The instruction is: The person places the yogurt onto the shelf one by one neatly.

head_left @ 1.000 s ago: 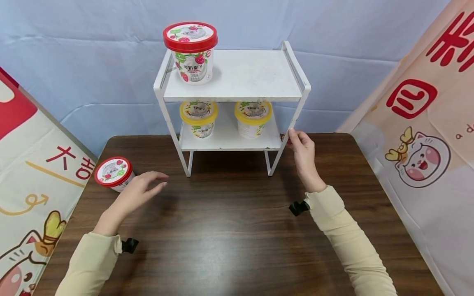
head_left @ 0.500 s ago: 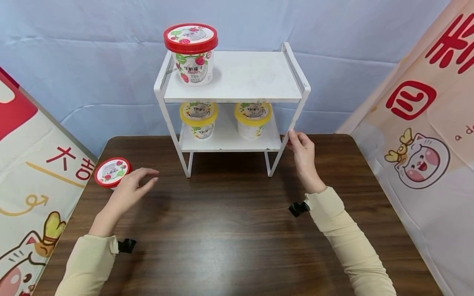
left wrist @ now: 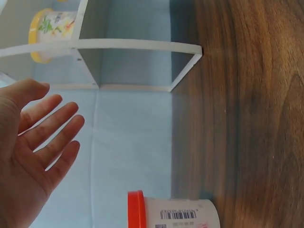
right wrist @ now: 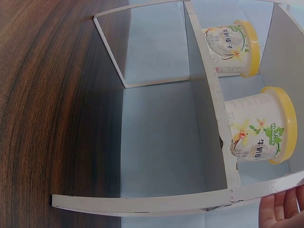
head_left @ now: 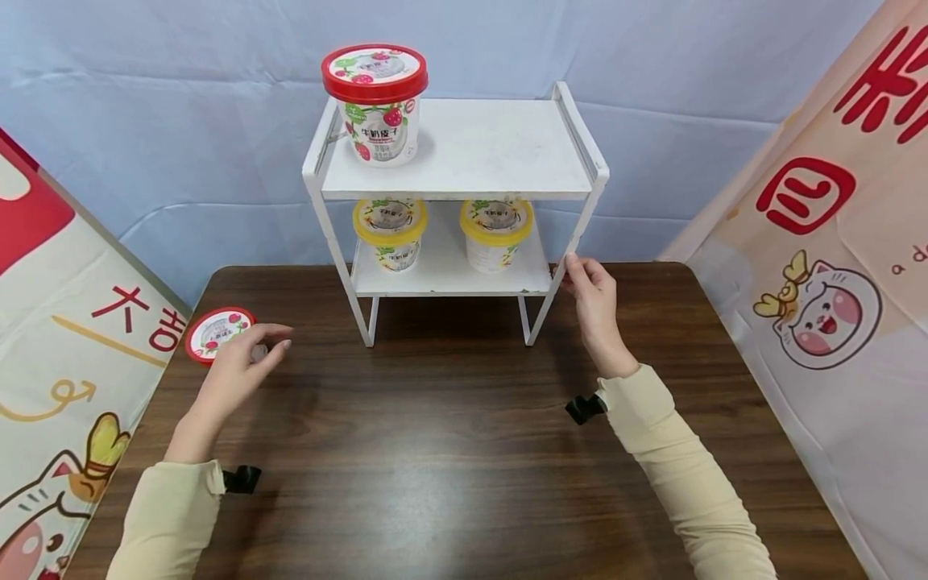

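My left hand (head_left: 234, 372) hovers beside a red-lidded ice cream tub (head_left: 209, 332) at the table's left edge, covering part of it in the head view. Its fingers are slightly bent and hold nothing; in the left wrist view a gap separates them from the tub (left wrist: 176, 213). My right hand (head_left: 598, 314) grips the right front post of a white two-tier shelf (head_left: 500, 149) at lower-board height. Another red-lidded tub (head_left: 384, 129) stands on the shelf's top left. On the lower board are two yellow-lidded tubs (head_left: 397, 256) (head_left: 496, 254), seen up close in the right wrist view.
The shelf stands at the back of a dark wooden table (head_left: 449, 451). A pale blue cloth (head_left: 217, 145) hangs behind. Printed banners flank the table at left (head_left: 80, 322) and right (head_left: 819, 242).
My left hand has moved left and slightly down toward the red-lidded tub on the table, now covering more of it. My right hand has stayed on the shelf post.
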Demonstrator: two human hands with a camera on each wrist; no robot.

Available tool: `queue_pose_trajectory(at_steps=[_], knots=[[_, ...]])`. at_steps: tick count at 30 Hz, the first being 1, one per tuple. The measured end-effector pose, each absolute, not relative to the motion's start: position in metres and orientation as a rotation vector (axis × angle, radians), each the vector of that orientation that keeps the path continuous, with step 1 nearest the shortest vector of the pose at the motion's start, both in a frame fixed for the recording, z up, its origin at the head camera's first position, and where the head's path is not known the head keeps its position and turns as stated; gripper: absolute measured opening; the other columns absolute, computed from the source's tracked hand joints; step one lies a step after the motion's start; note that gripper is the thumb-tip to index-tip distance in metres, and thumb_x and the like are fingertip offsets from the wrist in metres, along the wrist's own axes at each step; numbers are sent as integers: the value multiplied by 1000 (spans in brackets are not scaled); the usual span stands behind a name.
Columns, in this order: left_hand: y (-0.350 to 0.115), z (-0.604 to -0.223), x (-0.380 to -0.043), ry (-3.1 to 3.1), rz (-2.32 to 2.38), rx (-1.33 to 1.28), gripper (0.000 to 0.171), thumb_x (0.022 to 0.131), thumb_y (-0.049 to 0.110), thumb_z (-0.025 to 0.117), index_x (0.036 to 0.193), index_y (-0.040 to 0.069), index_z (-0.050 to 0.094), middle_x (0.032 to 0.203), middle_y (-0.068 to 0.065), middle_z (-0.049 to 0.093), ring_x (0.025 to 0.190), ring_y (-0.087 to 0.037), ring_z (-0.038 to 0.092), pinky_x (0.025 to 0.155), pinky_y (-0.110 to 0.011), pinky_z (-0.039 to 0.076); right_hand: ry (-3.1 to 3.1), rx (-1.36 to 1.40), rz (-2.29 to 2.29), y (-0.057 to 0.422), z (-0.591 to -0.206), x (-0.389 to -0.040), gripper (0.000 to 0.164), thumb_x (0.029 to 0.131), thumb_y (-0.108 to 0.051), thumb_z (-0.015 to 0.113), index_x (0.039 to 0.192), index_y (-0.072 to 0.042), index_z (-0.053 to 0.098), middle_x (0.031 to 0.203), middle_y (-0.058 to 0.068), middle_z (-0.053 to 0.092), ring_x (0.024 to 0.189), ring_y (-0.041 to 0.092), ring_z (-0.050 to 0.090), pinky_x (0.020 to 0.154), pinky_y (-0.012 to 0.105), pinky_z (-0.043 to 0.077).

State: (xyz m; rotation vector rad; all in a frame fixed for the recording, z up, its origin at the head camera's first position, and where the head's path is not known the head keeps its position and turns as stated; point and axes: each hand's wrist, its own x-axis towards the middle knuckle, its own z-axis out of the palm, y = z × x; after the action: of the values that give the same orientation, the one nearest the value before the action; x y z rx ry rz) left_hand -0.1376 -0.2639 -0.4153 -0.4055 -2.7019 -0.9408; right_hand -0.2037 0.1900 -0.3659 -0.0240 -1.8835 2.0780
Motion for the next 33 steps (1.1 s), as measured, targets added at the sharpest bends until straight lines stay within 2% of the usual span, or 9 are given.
queue_pose_trajectory(at_steps=[3, 8, 14, 19, 24, 29, 33], knots=[[-268, -414, -137, -2683, -939, -369, 22, 88, 16, 59, 108, 7, 62, 97, -9, 64, 79, -8, 49, 70, -21, 38, -1879, -29, 2082, 190, -366, -204, 20, 93, -19, 52, 82, -5, 60, 80, -2, 62, 76, 12, 55, 74, 25, 47], [-277, -412, -138, -2615, -935, -346, 20, 87, 13, 60, 105, 6, 63, 98, -11, 64, 89, -14, 52, 76, -16, 36, -1882, -34, 2084, 189, -365, -204, 19, 94, -18, 52, 82, -5, 59, 79, -3, 62, 75, 11, 55, 72, 22, 46], [-285, -412, -136, -2573, -986, -287, 19, 87, 10, 61, 104, 3, 64, 98, -11, 63, 92, 11, 45, 76, -16, 35, -1891, -36, 2075, 190, -365, -204, 20, 94, -19, 51, 84, -2, 58, 79, -2, 62, 75, 12, 55, 74, 24, 46], [-291, -411, -132, -2571, -1011, -194, 21, 87, 13, 61, 105, 4, 63, 99, -10, 63, 91, 18, 41, 76, -13, 34, -1903, -33, 2062, 190, -365, -203, 21, 94, -19, 51, 84, -2, 57, 79, -5, 62, 76, 11, 55, 73, 23, 46], [-298, -409, -132, -2524, -999, -146, 21, 87, 14, 61, 105, 4, 64, 97, 3, 62, 89, 19, 42, 75, -13, 34, -1898, -13, 2068, 190, -365, -203, 21, 94, -19, 50, 85, -2, 57, 78, -9, 62, 76, 11, 55, 74, 23, 46], [-303, -409, -130, -2479, -1017, -131, 21, 86, 11, 61, 105, 2, 63, 95, 20, 54, 87, 17, 43, 72, -12, 34, -1882, -8, 2074, 190, -365, -203, 20, 94, -19, 51, 83, -4, 59, 78, -7, 62, 76, 13, 55, 73, 22, 46], [-307, -409, -129, -2447, -1049, -106, 21, 87, 9, 60, 105, 0, 62, 94, 28, 49, 86, 16, 44, 70, -8, 33, -1886, -9, 2070, 190, -365, -203, 20, 94, -19, 51, 84, -3, 58, 79, -6, 62, 76, 12, 55, 73, 22, 47]])
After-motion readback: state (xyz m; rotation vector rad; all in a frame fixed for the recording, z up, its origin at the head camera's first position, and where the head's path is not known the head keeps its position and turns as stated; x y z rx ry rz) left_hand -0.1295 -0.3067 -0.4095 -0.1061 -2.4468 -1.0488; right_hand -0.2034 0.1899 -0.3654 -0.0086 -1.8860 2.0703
